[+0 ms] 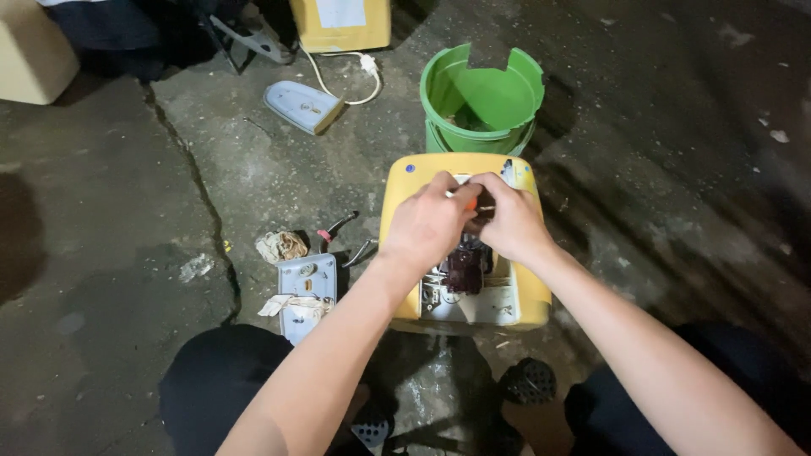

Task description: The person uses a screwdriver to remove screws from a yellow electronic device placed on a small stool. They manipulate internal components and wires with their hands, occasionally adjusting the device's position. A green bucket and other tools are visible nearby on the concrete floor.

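Cracked concrete floor. Grey cover plate lies left, crumpled rag just above, pliers beside. Centre: yellow appliance casing on floor, opened, dark inner part exposed. Left hand and right hand meet over it, fingers curled, pinching small orange piece. Green bucket behind casing.

A cracked green bucket, a grey iron, pliers and a crumpled rag lie on concrete.
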